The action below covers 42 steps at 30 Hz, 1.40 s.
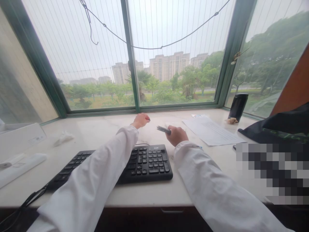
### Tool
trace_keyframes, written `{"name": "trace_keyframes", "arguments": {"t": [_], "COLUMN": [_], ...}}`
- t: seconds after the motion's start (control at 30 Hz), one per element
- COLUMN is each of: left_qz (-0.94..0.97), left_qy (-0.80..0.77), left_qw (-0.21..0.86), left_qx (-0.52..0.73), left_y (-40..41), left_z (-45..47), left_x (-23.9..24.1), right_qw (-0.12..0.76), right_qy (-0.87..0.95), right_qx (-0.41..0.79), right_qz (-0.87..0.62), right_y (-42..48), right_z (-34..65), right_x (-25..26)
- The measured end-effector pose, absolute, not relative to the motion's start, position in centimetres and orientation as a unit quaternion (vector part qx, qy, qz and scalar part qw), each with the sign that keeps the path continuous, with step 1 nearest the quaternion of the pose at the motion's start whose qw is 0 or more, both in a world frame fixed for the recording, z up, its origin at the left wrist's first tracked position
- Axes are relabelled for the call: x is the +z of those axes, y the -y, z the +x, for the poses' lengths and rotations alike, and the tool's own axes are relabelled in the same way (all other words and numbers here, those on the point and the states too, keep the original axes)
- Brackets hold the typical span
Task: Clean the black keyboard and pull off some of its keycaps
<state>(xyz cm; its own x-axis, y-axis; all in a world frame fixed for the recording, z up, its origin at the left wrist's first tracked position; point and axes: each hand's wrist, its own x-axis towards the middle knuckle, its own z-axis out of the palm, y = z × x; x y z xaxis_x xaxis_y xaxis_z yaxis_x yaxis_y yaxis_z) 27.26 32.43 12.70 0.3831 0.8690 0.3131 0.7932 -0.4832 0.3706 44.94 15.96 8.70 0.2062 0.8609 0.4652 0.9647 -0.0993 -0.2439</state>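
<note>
My right hand [177,136] is closed round a small dark tool [164,130] with a grey metal end that points left. The tool's exact kind is unclear. Ahead of the keyboard, my left hand [141,120] hovers near the window side with its fingers curled together. Something small and dark shows at its fingertips, too small to name. Beneath my left sleeve lies a black keyboard [156,165], its middle hidden by the arm. Printed paper sheets [212,131] lie to the right of my right hand.
A black tumbler [238,108] stands by the window at the right, a crumpled tissue [231,120] at its foot. Dark fabric [285,124] lies far right. At left are a white box [21,138], crumpled plastic [63,138] and a long white package [24,167]. Black cables [36,195] hang over the front edge.
</note>
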Motion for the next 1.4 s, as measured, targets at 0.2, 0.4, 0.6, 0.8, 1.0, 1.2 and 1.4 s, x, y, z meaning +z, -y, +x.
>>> {"name": "trace_keyframes", "arguments": {"t": [0.2,0.4,0.6,0.8,1.0,1.2,1.4], "left_qz": [0.811,0.807,0.809,0.814,0.815,0.805,0.805], "left_qy": [-0.549,-0.565,-0.567,-0.563,-0.561,-0.576,-0.576], "left_qw": [0.067,0.055,0.048,0.047,0.056,0.068,0.077], "left_qx": [0.19,0.163,0.144,0.138,0.134,0.124,0.118], "left_y": [-37.9,-40.8,-42.0,-42.5,-42.8,-42.6,-42.4], "left_z": [29.0,29.3,29.0,29.0,28.9,28.9,29.0], "left_x": [9.6,8.4,7.9,7.2,6.8,6.8,6.9], "right_qw": [0.238,0.225,0.215,0.214,0.217,0.217,0.225], "right_qy": [0.613,0.631,0.632,0.63,0.633,0.633,0.634], "right_qx": [-0.101,-0.097,-0.081,-0.072,-0.071,-0.076,-0.084], "right_qz": [-0.746,-0.736,-0.74,-0.743,-0.74,-0.739,-0.735], "right_y": [-16.1,-16.0,-16.0,-16.1,-16.1,-16.2,-16.2], "right_z": [45.0,44.7,44.5,44.6,44.6,44.7,44.8], "right_x": [8.5,8.5,8.6,8.5,8.5,8.4,8.2]}}
